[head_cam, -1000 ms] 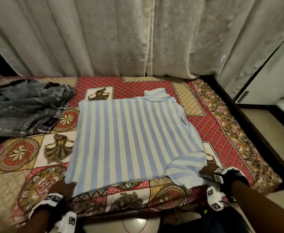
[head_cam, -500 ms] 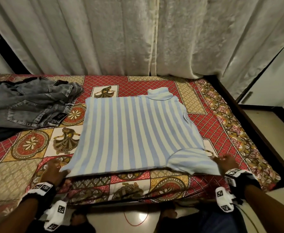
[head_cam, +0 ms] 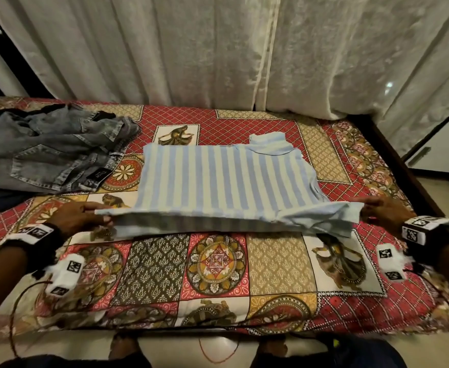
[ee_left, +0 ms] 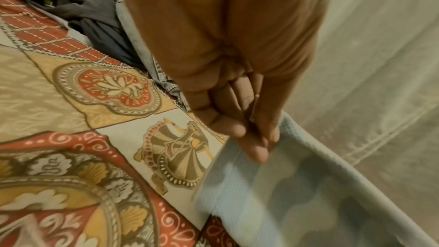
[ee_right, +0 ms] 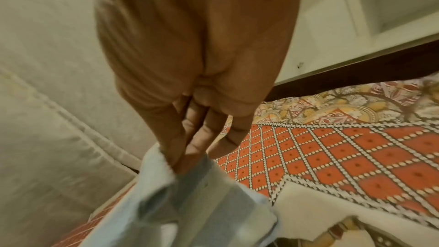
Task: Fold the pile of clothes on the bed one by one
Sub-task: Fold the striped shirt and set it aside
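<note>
A blue and white striped shirt point(head_cam: 218, 179) lies across the middle of the bed, collar toward the curtain. Its near edge is raised off the bedspread. My left hand point(head_cam: 85, 216) pinches the near left corner of the shirt point(ee_left: 273, 185) between thumb and fingers point(ee_left: 251, 149). My right hand point(head_cam: 382, 211) pinches the near right corner, where the sleeve point(ee_right: 190, 204) hangs below the fingers point(ee_right: 190, 147). A heap of grey jeans point(head_cam: 53, 152) sits at the back left of the bed.
A patterned red and gold bedspread point(head_cam: 218, 269) covers the bed. White curtains point(head_cam: 218, 49) hang right behind it. The dark bed frame point(head_cam: 393, 152) runs along the right side, with a white cabinet point(head_cam: 441, 144) beyond. My legs stand at the bed's near edge.
Both hands have lifted the shirt's near edge off the bedspread and carried it away from me toward the curtain. The head view has moved closer and lower.
</note>
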